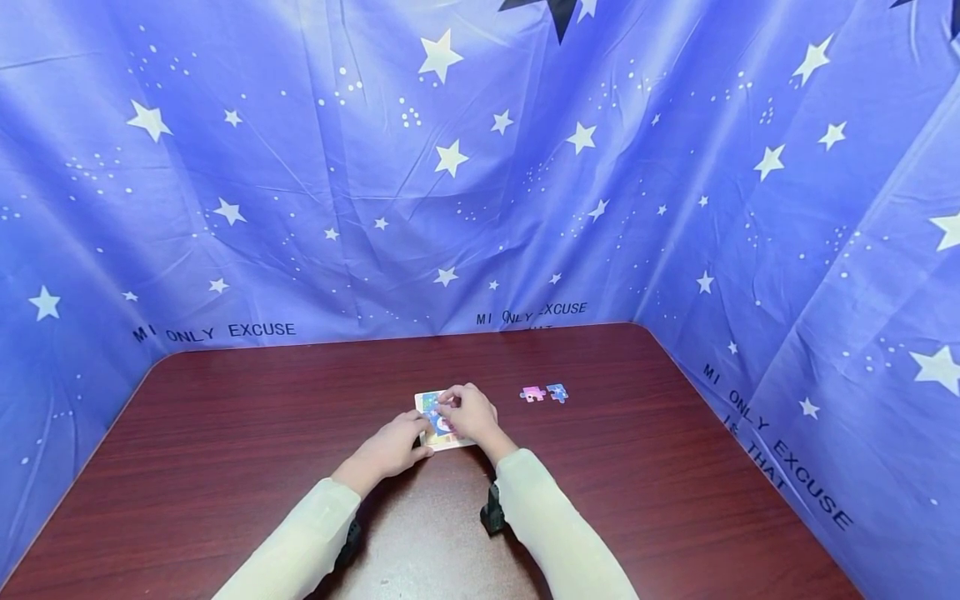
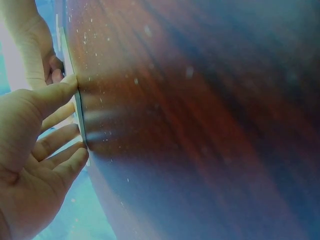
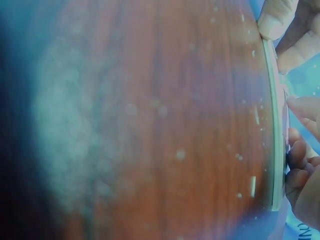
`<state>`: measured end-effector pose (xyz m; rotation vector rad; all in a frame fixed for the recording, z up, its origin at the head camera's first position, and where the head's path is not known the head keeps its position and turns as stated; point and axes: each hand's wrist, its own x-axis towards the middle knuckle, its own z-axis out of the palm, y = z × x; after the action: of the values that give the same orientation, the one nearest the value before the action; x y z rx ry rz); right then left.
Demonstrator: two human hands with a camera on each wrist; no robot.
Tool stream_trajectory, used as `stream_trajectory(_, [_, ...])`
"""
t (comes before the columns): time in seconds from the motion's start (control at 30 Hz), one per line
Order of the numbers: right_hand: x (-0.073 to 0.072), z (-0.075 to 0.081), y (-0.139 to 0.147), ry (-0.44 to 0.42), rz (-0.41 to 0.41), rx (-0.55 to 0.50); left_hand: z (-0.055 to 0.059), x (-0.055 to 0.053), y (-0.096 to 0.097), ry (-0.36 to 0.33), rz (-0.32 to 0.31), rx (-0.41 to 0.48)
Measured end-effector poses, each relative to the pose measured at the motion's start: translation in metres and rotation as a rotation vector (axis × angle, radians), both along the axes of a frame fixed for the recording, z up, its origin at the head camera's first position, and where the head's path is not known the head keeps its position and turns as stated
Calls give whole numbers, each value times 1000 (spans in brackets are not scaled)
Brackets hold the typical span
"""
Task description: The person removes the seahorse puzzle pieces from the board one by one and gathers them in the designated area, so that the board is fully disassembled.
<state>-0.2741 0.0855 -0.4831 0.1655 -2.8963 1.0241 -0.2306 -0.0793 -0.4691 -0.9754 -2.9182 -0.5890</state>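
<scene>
Pale sleeves (image 1: 292, 542) are seen nearest. On the table (image 1: 637, 467), the puzzle board (image 1: 453, 443) is touched by the left hand (image 1: 392, 444), fingers spread; whether anything is pinched by the right hand (image 1: 474, 414) cannot be told. Fitting seems in hand; next, careful pressing is probably required.

puzzle board (image 1: 430, 401): partly hidden by the left hand (image 1: 390, 446) and right hand (image 1: 472, 412); too small to make out the drawing
right fingertips (image 1: 452, 392): too small to tell if pinching anything
loose pieces (image 1: 533, 394): too small to see well
sleeves (image 1: 288, 542): cut off at the bottom of the head view
table (image 1: 637, 500): blurry in both wrist views
</scene>
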Motion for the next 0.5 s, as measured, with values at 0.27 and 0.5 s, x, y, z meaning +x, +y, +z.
stream_trajectory(0.27, [-1,0,0,0,-11,3,0,0,0,-1,-6,5])
stream_trajectory(0.5, [-2,2,2,7,1,-20,-1,-1,-1,6,-14,12])
